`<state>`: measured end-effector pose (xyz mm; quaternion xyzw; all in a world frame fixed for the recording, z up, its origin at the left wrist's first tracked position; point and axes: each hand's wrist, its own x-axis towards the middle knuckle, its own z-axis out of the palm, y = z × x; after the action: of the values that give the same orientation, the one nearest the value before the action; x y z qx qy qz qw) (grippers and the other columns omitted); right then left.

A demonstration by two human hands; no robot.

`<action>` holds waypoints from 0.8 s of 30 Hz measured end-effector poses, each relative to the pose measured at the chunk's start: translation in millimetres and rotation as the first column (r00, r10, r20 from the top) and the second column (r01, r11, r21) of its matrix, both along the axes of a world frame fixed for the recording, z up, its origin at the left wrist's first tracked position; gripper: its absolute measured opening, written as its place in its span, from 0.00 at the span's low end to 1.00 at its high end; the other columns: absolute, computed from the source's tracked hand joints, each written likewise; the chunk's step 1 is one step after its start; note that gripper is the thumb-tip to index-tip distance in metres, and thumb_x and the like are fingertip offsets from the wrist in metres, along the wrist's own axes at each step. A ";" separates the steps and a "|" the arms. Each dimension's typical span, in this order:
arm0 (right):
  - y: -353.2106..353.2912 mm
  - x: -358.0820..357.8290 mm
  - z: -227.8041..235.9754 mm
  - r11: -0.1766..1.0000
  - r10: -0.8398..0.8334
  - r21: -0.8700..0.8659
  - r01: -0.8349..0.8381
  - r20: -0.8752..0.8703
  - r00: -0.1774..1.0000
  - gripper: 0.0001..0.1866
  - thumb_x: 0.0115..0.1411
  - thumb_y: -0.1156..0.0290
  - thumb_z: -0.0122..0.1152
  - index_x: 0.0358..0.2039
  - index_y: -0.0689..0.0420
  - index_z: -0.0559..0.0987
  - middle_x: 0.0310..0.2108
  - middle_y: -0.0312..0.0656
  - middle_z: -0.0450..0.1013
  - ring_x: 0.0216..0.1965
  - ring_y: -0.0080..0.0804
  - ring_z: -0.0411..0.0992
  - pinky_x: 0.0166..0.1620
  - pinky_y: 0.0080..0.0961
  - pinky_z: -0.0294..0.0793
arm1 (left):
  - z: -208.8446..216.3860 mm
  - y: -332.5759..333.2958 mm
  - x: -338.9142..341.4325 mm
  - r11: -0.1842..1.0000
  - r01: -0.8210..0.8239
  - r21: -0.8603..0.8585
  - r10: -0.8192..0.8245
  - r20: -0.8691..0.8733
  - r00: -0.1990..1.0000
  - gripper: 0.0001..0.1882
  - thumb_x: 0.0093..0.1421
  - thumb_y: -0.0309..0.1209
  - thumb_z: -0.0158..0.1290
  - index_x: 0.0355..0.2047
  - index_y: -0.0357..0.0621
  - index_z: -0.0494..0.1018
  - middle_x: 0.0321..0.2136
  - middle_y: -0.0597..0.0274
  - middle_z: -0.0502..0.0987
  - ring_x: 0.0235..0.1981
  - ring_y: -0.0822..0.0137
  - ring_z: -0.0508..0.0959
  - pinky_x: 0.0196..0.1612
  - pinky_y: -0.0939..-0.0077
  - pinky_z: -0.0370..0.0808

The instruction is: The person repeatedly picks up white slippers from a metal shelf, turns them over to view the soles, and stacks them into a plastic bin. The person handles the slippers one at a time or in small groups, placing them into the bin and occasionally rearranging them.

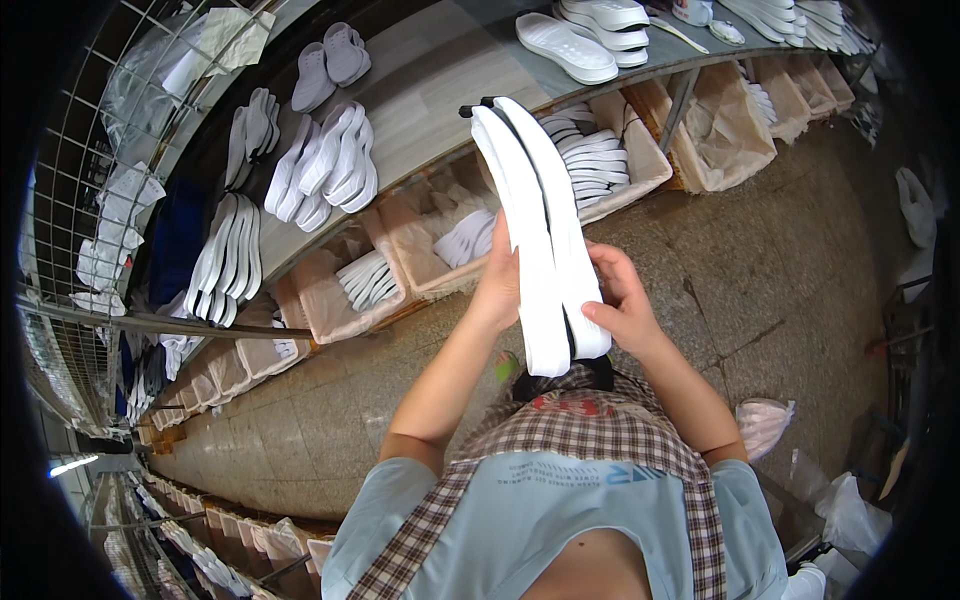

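Note:
A pair of white shoe soles [540, 230] is held up in front of my body, side by side and on edge, with dark lining showing along their inner edges. My left hand [499, 280] grips the pair from the left, its fingers partly hidden behind the soles. On the other side, my right hand [622, 302] is closed on the lower part, thumb resting on the right sole. Just beyond the soles' far end is the edge of a long shelf table [430, 110].
White soles [225, 255] stand grouped along the table, with more soles [568, 48] farther right. Below its edge runs a row of lined bins [720, 130], several holding soles. A wire rack [75, 200] rises at the left. Plastic bags [852, 515] lie on the floor at lower right.

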<state>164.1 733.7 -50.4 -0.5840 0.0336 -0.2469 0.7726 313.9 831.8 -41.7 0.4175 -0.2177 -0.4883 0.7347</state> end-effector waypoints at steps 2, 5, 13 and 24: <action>4.6 3.0 7.5 0.988 -0.087 -0.124 0.096 0.081 0.993 0.32 0.51 0.70 0.62 0.56 0.59 0.62 0.60 0.47 0.58 0.61 0.39 0.54 0.61 0.37 0.54 | -2.0 2.1 1.0 0.993 -0.109 0.047 0.102 0.132 0.986 0.31 0.64 0.34 0.47 0.62 0.47 0.46 0.49 0.54 0.67 0.45 0.65 0.75 0.43 0.70 0.78; 0.4 1.5 28.0 0.665 -0.267 -0.723 0.186 0.002 0.964 0.30 0.49 0.66 0.65 0.53 0.58 0.67 0.59 0.46 0.62 0.60 0.43 0.55 0.60 0.39 0.54 | -7.8 2.3 5.9 0.998 -0.025 0.059 0.030 -0.096 0.995 0.23 0.63 0.34 0.46 0.56 0.39 0.57 0.45 0.53 0.71 0.41 0.64 0.77 0.41 0.70 0.78; 3.8 8.1 47.8 0.819 -0.120 -0.538 0.198 0.177 0.977 0.19 0.56 0.67 0.57 0.46 0.63 0.73 0.52 0.49 0.68 0.56 0.44 0.62 0.58 0.39 0.59 | -42.5 -8.3 17.5 0.993 -0.046 -0.108 -0.022 -0.553 0.833 0.16 0.66 0.39 0.41 0.40 0.36 0.68 0.31 0.55 0.74 0.29 0.62 0.78 0.29 0.74 0.79; 34.4 -10.3 49.4 0.487 -0.382 -0.864 0.124 -0.083 0.921 0.47 0.40 0.55 0.72 0.59 0.54 0.61 0.62 0.59 0.45 0.60 0.57 0.52 0.58 0.50 0.57 | -36.5 -12.6 16.1 0.987 -0.021 -0.158 -0.070 -0.546 0.835 0.22 0.65 0.44 0.42 0.46 0.37 0.67 0.36 0.51 0.76 0.36 0.59 0.78 0.37 0.68 0.80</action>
<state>153.7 768.2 -1.0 -0.8994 0.0985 -0.2637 0.3343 330.1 819.2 -78.3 0.1974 -0.0407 -0.5781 0.7907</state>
